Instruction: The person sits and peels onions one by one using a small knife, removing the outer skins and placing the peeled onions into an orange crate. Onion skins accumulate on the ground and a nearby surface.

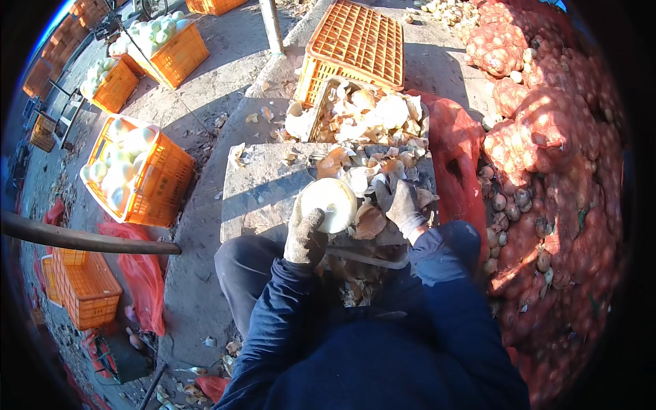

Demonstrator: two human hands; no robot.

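Observation:
A pale, peeled onion rests in my left hand, which wears a dirty work glove with the thumb pressed on the onion's near side. To its right, my gloved right hand is low over the board among loose onion skins. Its thumb stands apart from the fingers, but the fingers' inner side is hidden, so whether it holds anything is unclear. Beneath both hands lies a worn board. Past its far edge, a tray is heaped with dry peelings.
An upturned orange plastic crate stands behind the tray. Red mesh sacks of onions pile up on the right. At left are an orange crate of peeled onions, a horizontal pole and an orange crate.

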